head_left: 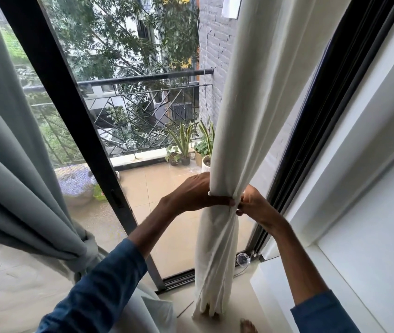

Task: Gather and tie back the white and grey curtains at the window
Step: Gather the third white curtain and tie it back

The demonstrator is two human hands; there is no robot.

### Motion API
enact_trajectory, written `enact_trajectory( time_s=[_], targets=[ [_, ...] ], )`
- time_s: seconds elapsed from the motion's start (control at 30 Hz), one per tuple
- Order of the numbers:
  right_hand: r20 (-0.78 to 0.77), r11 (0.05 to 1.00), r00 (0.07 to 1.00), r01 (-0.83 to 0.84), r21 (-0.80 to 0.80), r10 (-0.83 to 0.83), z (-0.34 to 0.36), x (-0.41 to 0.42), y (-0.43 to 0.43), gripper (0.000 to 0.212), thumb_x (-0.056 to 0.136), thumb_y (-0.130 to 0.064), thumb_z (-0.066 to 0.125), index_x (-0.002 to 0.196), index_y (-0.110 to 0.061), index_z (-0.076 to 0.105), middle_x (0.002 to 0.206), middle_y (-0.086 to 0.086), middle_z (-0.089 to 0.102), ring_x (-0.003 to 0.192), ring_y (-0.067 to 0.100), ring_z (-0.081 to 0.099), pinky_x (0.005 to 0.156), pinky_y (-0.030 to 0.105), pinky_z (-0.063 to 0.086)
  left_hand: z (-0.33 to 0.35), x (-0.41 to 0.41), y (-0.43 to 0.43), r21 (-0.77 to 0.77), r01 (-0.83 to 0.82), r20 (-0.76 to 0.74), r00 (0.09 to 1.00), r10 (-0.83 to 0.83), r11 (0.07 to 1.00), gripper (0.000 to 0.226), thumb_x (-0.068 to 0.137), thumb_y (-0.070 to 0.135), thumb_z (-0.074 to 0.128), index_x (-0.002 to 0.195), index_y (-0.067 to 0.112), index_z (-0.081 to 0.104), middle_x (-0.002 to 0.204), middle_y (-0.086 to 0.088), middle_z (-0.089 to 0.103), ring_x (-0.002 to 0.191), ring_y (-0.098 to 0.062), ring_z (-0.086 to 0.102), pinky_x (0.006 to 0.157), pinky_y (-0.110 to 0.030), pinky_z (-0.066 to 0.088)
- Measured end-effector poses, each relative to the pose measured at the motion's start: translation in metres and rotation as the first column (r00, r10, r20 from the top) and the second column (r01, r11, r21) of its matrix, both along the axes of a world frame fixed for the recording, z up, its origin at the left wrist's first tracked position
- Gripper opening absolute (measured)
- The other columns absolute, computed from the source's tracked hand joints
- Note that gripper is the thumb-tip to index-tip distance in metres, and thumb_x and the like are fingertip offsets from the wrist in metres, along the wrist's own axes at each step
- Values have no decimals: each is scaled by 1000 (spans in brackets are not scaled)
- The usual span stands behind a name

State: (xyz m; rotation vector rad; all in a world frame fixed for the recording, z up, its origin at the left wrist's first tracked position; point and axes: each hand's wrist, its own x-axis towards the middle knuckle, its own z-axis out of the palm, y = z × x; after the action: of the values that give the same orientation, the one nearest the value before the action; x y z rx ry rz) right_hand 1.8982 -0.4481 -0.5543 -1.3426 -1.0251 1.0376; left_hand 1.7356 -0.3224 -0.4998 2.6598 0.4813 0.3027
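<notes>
The white curtain [246, 111] hangs bunched into a narrow column right of centre, cinched at waist height by a thin white tie [220, 194]. My left hand [193, 193] wraps around the bunch from the left, thumb across the front at the tie. My right hand [254, 205] pinches the tie at the bunch's right side. The grey curtain [15, 164] fills the left edge, gathered and bound by a grey tieback [90, 243] low down.
A black sliding-door frame [75, 131] crosses the middle, with a balcony, railing and potted plants [184, 145] beyond the glass. A white wall and ledge [359, 212] stand at the right. A clear round object [242, 258] lies on the floor by the track. A bare foot [248, 326] shows at the bottom.
</notes>
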Motion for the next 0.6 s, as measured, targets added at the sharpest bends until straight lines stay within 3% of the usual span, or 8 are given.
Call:
enact_trajectory(
  time_s=[0.13, 0.23, 0.27, 0.33, 0.37, 0.4, 0.53, 0.6],
  targets=[
    [51, 992, 991, 127, -1, -127, 4, 4, 2, 44, 65, -26, 80, 101, -12, 59, 63, -2, 68, 52, 12, 51, 45, 24, 40, 0, 5, -1, 186, -36, 45, 999, 28, 982, 63, 80, 73, 61, 102, 14, 64, 98, -9, 72, 80, -32, 63, 65, -36, 48],
    [41, 945, 944, 326, 35, -327, -7, 4, 5, 19, 79, -5, 74, 95, -9, 65, 71, 0, 73, 58, 13, 62, 52, 28, 52, -1, 8, -6, 179, -92, -17, 995, 97, 980, 57, 89, 68, 54, 79, 11, 55, 75, -12, 70, 65, -35, 59, 54, -35, 38],
    [42, 900, 900, 431, 63, -434, -11, 0, 4, 18, 80, -3, 74, 95, -10, 66, 75, 0, 74, 61, 12, 66, 55, 29, 55, -2, 8, -7, 166, -118, -28, 992, 124, 979, 55, 92, 65, 52, 74, 12, 49, 73, -14, 68, 63, -36, 56, 54, -34, 34],
    [148, 741, 727, 649, 174, -671, -20, -17, -3, 21, 78, -7, 77, 94, -15, 66, 82, -3, 75, 71, 10, 71, 64, 32, 59, -4, 9, -8, 148, -170, -18, 984, 175, 974, 54, 96, 59, 48, 69, 14, 40, 75, -19, 67, 64, -38, 55, 56, -35, 32],
    [190, 670, 643, 702, 239, -742, -22, -29, -9, 21, 77, -5, 77, 91, -17, 66, 83, -4, 74, 74, 10, 71, 66, 34, 60, -5, 9, -7, 140, -199, -15, 979, 203, 970, 54, 98, 57, 46, 66, 15, 37, 76, -21, 66, 65, -38, 55, 57, -36, 33],
    [198, 647, 617, 707, 285, -762, -23, -42, -15, 21, 78, -3, 77, 88, -17, 66, 82, -5, 73, 74, 11, 71, 67, 36, 60, -5, 9, -7, 132, -227, -13, 973, 231, 965, 54, 100, 56, 43, 64, 16, 34, 76, -21, 65, 65, -38, 54, 58, -36, 34],
    [176, 861, 851, 453, 230, -494, -10, -86, -24, 22, 80, -10, 81, 96, -17, 67, 89, -2, 75, 82, 14, 74, 72, 33, 61, -7, 14, -8, 89, -301, 21, 954, 300, 949, 43, 103, 49, 39, 76, 15, 41, 71, -12, 57, 60, -33, 48, 57, -34, 37],
    [148, 898, 893, 393, 198, -424, -7, -97, -23, 38, 76, -15, 87, 106, -16, 63, 97, -3, 74, 87, 10, 74, 72, 26, 60, -9, 16, -9, 119, -322, 42, 947, 319, 939, 38, 103, 47, 39, 82, 15, 43, 74, -13, 59, 63, -36, 54, 56, -36, 40]
  ],
)
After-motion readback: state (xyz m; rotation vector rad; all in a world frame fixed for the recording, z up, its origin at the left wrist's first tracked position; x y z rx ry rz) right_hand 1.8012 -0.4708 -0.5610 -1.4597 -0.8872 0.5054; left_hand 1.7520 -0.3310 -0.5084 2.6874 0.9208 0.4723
